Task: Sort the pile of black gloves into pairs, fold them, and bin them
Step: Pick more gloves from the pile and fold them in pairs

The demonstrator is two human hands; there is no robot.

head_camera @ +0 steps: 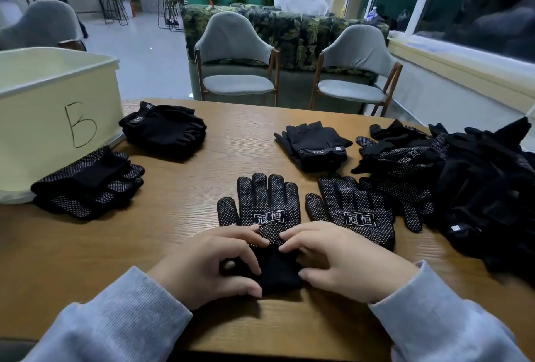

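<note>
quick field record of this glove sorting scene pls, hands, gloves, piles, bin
left hand: curled on cuff of dotted glove
right hand: curled on same cuff
second dotted glove: flat, just right of the first
unsorted pile: table's right side
folded stacks: dotted beside bin, plain behind it
plain stack: centre right
bin: far left, marked B, contents hidden

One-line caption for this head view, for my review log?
Both hands, left hand and right hand, hold the cuff of a dotted glove on the table; its mate lies beside it.
</note>
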